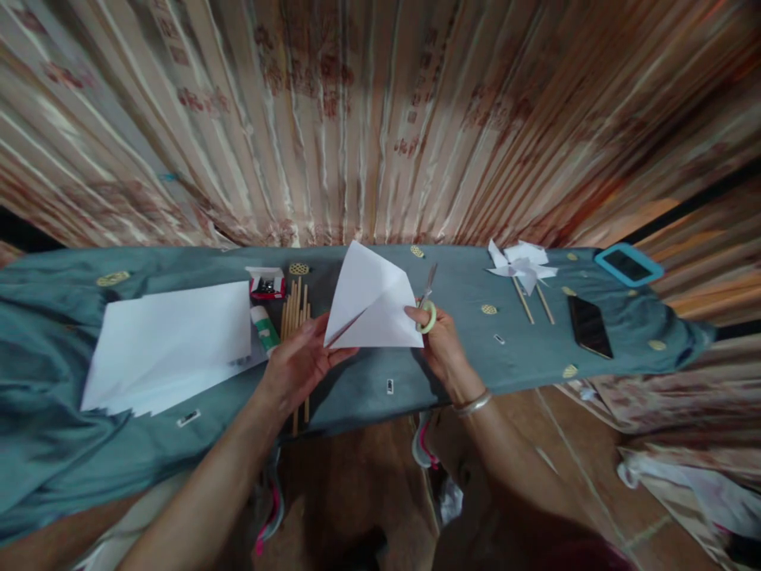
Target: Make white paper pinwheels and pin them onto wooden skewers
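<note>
A folded white paper sheet point(373, 301) is held up above the blue-grey cloth-covered table point(476, 357). My left hand point(300, 361) pinches its lower left corner. My right hand point(437, 341) grips scissors point(426, 305) with light green handles, blades pointing away beside the paper's right edge, while the thumb touches the paper's lower right corner.
A stack of white sheets point(172, 345) lies at the left. A glue stick point(265, 327), wooden sticks point(294, 317) and a small red box point(266, 283) sit beside my left hand. Two white paper pinwheels point(523, 266), a black phone point(588, 325) and a blue-cased device point(629, 264) lie at the right.
</note>
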